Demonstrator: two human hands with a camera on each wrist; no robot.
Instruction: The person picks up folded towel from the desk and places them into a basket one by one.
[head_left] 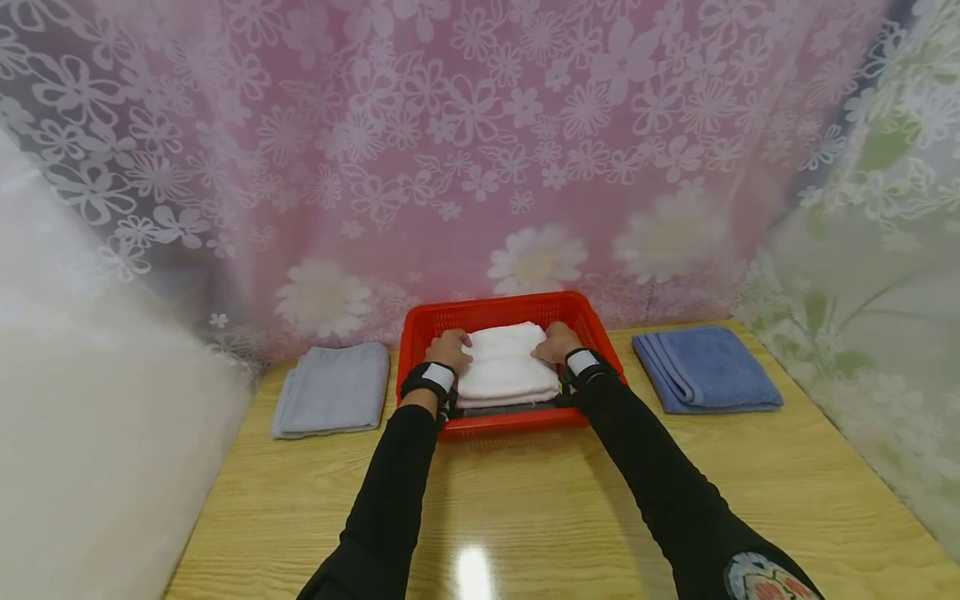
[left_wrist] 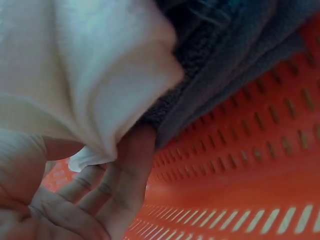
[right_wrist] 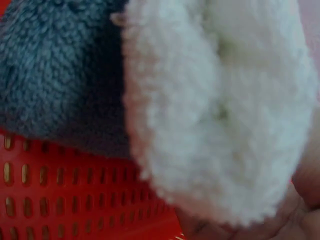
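This looks like a homelike, curtained-off nook: a pink floral curtain [head_left: 465, 167] hangs behind a wood-grain surface [head_left: 525, 508], with pale sheeting [head_left: 112, 375] on the left and leafy patterned fabric [head_left: 862, 308] on the right.

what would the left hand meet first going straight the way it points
Probably the far wall of the red basket, though depth is unclear; the left hand holds the folded white towel.
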